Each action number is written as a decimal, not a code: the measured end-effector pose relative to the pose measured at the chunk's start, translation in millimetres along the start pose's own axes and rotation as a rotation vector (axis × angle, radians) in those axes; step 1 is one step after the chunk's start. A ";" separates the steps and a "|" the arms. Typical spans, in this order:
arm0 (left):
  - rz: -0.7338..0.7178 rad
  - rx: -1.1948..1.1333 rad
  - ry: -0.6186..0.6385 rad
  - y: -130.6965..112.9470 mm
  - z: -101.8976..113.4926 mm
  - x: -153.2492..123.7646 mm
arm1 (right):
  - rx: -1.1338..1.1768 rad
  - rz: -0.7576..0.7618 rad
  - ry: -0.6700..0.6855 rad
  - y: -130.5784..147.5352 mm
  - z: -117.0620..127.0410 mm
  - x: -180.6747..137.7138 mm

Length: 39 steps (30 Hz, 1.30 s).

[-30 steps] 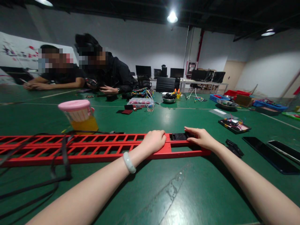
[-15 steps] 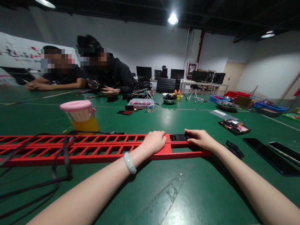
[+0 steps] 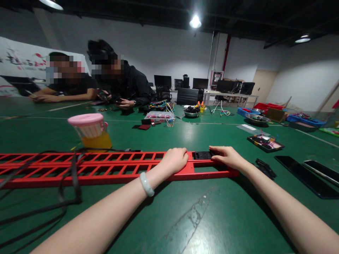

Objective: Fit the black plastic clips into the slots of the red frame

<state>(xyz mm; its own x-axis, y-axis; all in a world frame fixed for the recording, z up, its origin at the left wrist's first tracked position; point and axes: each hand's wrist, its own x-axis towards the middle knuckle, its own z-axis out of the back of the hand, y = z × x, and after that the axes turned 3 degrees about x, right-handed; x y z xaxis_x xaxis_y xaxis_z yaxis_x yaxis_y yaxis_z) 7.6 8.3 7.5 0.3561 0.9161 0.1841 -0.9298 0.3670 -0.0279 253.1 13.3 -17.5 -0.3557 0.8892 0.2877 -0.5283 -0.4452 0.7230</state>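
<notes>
A long red ladder-like frame [image 3: 111,180] with slanted slots lies across the green table, running out of view at the left. My left hand [image 3: 175,159], with a pale bangle at the wrist, is closed over the frame near its right end; part of its fingertips is hidden. At the frame's far right opening sits a black plastic block [image 3: 202,155]. The fingers of my right hand [image 3: 228,156] pinch that block's right end, and the hand covers the frame's corner there.
Black straps [image 3: 76,176] drape over the frame's left part. Behind it stands a pink-lidded cup [image 3: 86,120] of orange liquid. To the right lie black clips [image 3: 265,168], two phones and a tray [image 3: 265,143] with wires. Two people sit across the table, near cables and bowls.
My two hands, the red frame and the black block stay almost in place. Across the table, one person's hands have shifted slightly.
</notes>
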 end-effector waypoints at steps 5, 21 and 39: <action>0.006 -0.004 0.002 -0.3 1.1 -0.4 | -0.011 0.007 -0.013 0.0 -1.4 0.0; 0.021 -0.013 0.009 -3.1 5.6 -1.8 | -0.126 0.015 0.021 8.8 0.7 -1.4; 0.011 -0.023 0.009 -3.3 6.7 -2.3 | -0.180 0.104 0.055 11.6 1.4 -2.0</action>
<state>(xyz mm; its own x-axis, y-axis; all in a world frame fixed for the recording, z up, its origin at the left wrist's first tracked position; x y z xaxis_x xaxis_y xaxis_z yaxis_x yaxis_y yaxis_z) 9.2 3.9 13.7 0.3472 0.9214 0.1746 -0.9311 0.3609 -0.0527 248.7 6.5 -8.8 -0.4543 0.8328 0.3163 -0.6144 -0.5500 0.5657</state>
